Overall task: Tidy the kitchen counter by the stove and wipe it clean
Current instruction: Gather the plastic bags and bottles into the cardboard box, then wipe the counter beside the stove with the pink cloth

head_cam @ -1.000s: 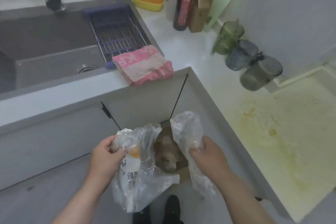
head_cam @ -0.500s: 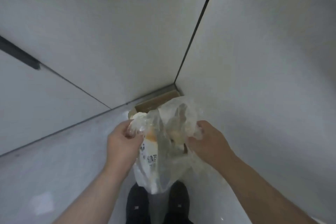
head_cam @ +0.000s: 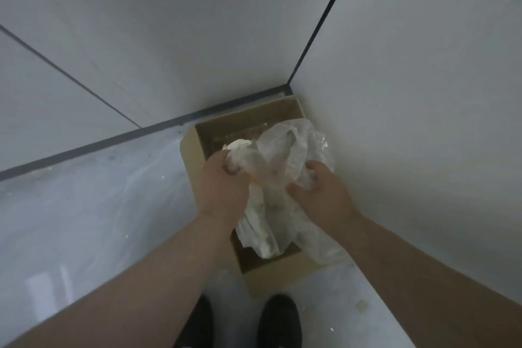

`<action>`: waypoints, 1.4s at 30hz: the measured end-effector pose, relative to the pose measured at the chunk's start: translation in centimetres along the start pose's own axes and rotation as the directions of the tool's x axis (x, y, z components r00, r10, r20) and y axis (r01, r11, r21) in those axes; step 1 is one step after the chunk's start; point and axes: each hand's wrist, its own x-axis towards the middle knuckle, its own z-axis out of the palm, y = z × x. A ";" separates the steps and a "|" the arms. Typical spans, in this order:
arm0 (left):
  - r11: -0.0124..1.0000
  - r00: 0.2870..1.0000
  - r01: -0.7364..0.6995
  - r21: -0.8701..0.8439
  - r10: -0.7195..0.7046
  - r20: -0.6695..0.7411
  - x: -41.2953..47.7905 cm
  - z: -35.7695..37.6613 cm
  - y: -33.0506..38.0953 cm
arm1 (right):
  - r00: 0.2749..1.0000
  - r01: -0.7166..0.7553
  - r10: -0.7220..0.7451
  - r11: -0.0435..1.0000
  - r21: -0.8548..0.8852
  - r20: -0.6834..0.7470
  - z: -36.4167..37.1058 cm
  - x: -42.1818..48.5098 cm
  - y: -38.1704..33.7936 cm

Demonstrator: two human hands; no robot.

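A crumpled clear plastic bag (head_cam: 279, 178) with white and orange contents hangs over an open brown cardboard box (head_cam: 192, 155) on the floor, in the corner where two cabinet fronts meet. My left hand (head_cam: 223, 186) grips the bag's upper left bunch in a fist. At the bag's right side my right hand (head_cam: 319, 192) holds it with curled fingers. The bag's lower end reaches into the box. The counter, stove and cloth are out of view.
Pale cabinet doors (head_cam: 169, 37) rise behind and to the right of the box, with a dark toe-kick strip (head_cam: 113, 141) along the floor. The grey floor (head_cam: 84, 220) is speckled with crumbs. My two black shoes (head_cam: 278, 322) stand just in front of the box.
The view dropped from the counter and sink down to the floor corner. Both hands lowered the bag and bunched it together over the cardboard box, which now shows fully.
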 end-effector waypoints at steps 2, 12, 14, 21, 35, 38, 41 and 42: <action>1.000 1.000 -0.014 0.020 0.014 0.010 1.0 1.0 -1.2 | 0.998 0.030 -0.032 0.999 0.042 0.059 0.9 1.1 0.8; 0.990 0.962 -0.067 0.123 0.031 0.273 1.5 0.7 -3.2 | 0.989 0.028 -0.005 0.987 -0.155 0.149 2.6 1.5 0.1; 0.985 0.951 -0.106 0.137 0.060 0.304 0.6 -0.8 -1.5 | 0.995 0.016 -0.002 0.988 -0.153 0.096 1.6 0.3 -1.3; 0.978 0.964 -0.205 0.050 0.192 0.183 -2.9 -9.3 7.0 | 0.991 0.096 -0.097 0.995 -0.023 -0.092 -3.5 -5.6 -8.0; 0.881 0.927 -0.374 -0.290 0.357 -0.111 -16.8 -21.7 29.2 | 0.966 0.187 -0.129 0.947 0.260 -0.223 -18.8 -20.7 -25.4; 0.890 0.923 -0.377 -0.255 0.383 -0.030 -19.9 -24.2 32.4 | 0.964 0.216 -0.154 0.930 0.296 -0.219 -22.1 -23.7 -28.0; 0.904 0.923 -0.367 -0.219 0.384 0.036 -22.2 -27.5 36.0 | 0.954 0.267 -0.212 0.923 0.277 -0.214 -25.4 -27.4 -30.8; 0.903 0.920 -0.373 -0.212 0.389 0.040 -22.9 -28.6 37.3 | 0.948 0.290 -0.240 0.920 0.265 -0.207 -26.4 -28.7 -31.6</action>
